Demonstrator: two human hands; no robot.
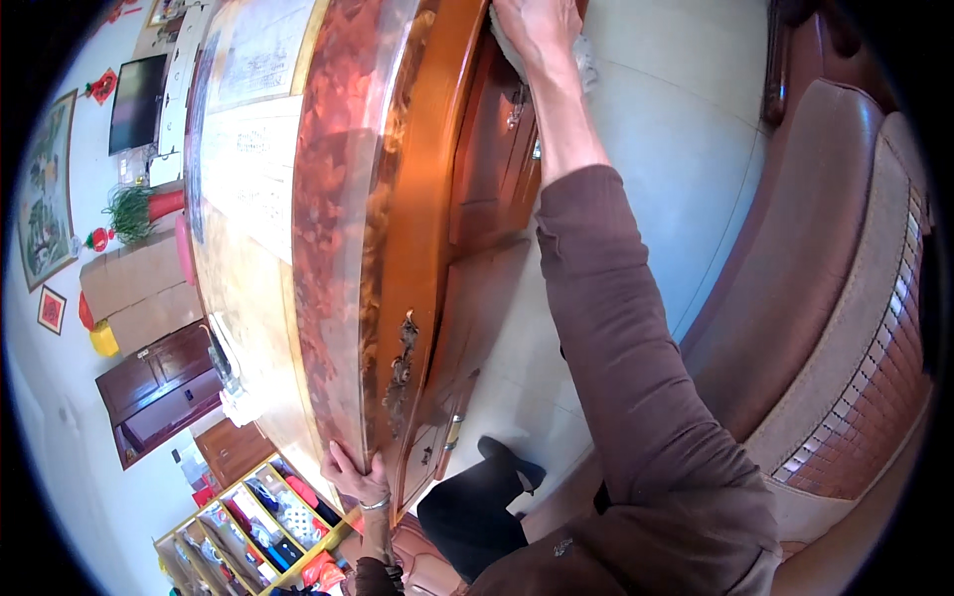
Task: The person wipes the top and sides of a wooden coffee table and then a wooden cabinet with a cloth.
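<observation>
A long wooden table [422, 189] with an orange-brown edge runs up the middle, its side fitted with drawers and a metal handle [401, 363]. At the top of the view, my right hand [540, 28] is closed on a greyish-white cloth [586, 62], pressed near the table's side. Part of the cloth and the fingertips are hidden by the hand and the frame's edge. Lower down, my left hand [356, 480], with a bracelet at its wrist, rests on the table's near corner with fingers apart.
A brown leather sofa [785, 248] stands to the right, beyond pale floor tiles [676, 149]. Papers [243, 179] lie under the table's clear cover. Cardboard boxes [144, 293], a television [137, 104] and a filled shelf unit [248, 526] are at the left. My leg [472, 526] is below the table.
</observation>
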